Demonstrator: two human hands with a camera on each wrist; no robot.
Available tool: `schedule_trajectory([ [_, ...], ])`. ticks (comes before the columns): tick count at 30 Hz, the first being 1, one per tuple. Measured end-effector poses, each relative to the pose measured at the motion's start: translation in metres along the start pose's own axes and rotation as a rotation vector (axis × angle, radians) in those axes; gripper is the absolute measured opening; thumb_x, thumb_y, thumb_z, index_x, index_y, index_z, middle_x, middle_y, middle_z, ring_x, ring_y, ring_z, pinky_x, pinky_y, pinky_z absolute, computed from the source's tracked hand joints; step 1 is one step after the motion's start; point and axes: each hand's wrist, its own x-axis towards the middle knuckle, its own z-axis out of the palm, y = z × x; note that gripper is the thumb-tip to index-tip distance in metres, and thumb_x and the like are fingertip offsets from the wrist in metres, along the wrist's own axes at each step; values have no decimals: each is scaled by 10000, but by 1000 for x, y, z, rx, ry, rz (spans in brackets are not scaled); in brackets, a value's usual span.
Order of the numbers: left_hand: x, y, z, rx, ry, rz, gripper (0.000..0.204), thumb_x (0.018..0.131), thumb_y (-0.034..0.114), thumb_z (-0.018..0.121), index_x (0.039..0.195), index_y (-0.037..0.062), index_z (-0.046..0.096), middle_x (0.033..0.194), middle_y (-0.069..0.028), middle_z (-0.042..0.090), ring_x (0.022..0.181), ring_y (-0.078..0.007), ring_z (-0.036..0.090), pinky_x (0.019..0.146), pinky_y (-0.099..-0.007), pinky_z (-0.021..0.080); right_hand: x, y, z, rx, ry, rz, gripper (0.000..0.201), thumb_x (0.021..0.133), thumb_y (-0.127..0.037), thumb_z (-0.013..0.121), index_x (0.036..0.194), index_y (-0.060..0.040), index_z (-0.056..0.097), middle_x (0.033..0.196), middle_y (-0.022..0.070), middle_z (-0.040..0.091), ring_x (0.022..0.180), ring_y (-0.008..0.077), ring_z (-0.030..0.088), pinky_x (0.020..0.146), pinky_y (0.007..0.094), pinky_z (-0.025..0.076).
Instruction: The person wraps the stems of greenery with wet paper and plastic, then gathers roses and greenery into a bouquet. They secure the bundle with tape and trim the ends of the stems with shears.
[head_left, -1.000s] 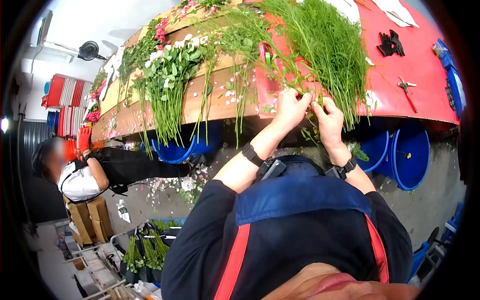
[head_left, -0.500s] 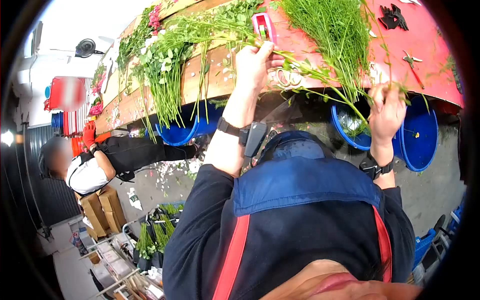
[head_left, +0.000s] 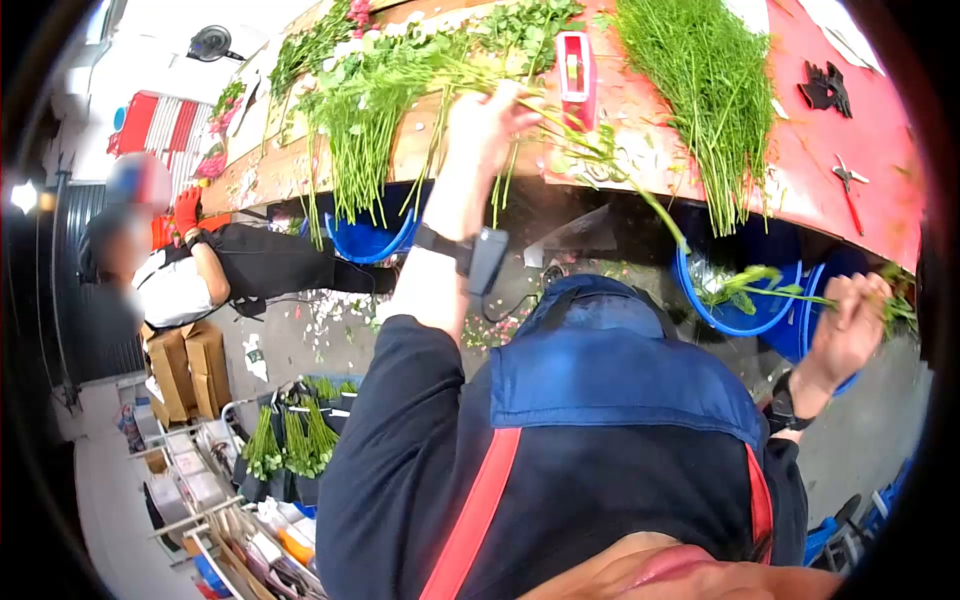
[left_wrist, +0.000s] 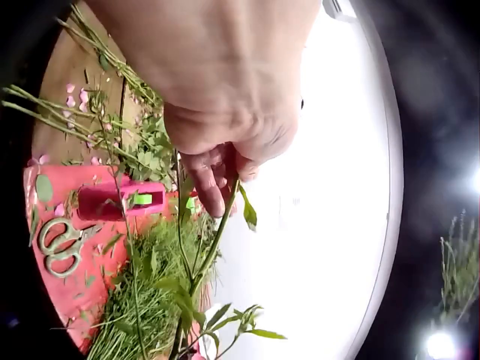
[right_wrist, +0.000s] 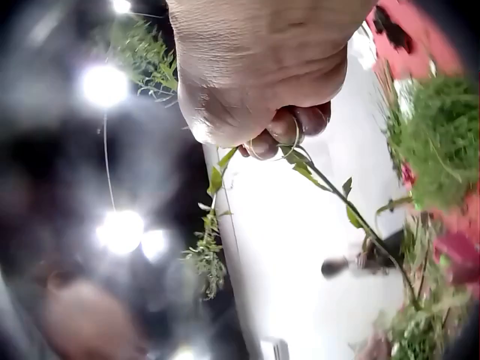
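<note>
In the head view my left hand (head_left: 485,130) is raised over the table's near edge and holds a long leafy green stem (head_left: 655,205), which slants down to the right. The left wrist view shows thumb and fingers pinching that stem (left_wrist: 217,236), with side shoots and leaves along it. Far out to the right, my right hand (head_left: 850,325) grips a thinner leafy sprig (head_left: 765,290) above the blue buckets. In the right wrist view its fingers curl round the sprig (right_wrist: 352,206), and leaves stick out on both sides of the hand.
A heap of feathery greens (head_left: 700,110) lies on the red table cover, near a pink tape dispenser (head_left: 575,80), scissors (left_wrist: 66,246), black gloves (head_left: 825,90) and red-handled pruning shears (head_left: 850,195). Blue buckets (head_left: 745,325) stand below the edge. Another person (head_left: 175,290) is at the left.
My hands were close together on the greenery a second ago and have drawn apart. The left moved left with the stem; the right swung right and down with a sprig.
</note>
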Motion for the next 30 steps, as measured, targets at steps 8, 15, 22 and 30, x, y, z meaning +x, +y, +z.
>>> schedule_trajectory([
  [8,-74,-48,50,-17,-298,-90,394,811,-16,611,1198,29,561,971,-114,667,813,-195,658,623,-300,560,-15,151,48,-786,-515,238,133,882,-71,462,942,-16,567,628,65,577,584,159,576,552,286,456],
  [15,-110,-52,23,-55,-245,-249,206,921,179,588,1079,48,611,944,-83,678,831,-171,646,624,-310,545,-51,164,70,-1019,-716,272,124,873,-82,485,908,-23,588,733,139,614,670,309,625,620,362,489],
  [22,-134,-55,-3,115,-198,-272,254,877,157,640,1076,3,607,945,-88,667,751,-178,661,602,-266,534,-44,156,129,-1039,-694,-328,106,836,-95,535,859,-18,604,759,133,558,690,312,537,628,405,447],
  [30,-161,-44,-55,263,-35,-316,186,861,240,644,876,57,671,731,10,587,562,-78,520,498,-246,424,-76,192,176,-1087,-1019,-154,318,802,-255,651,984,0,601,899,160,592,826,311,584,723,395,486],
])
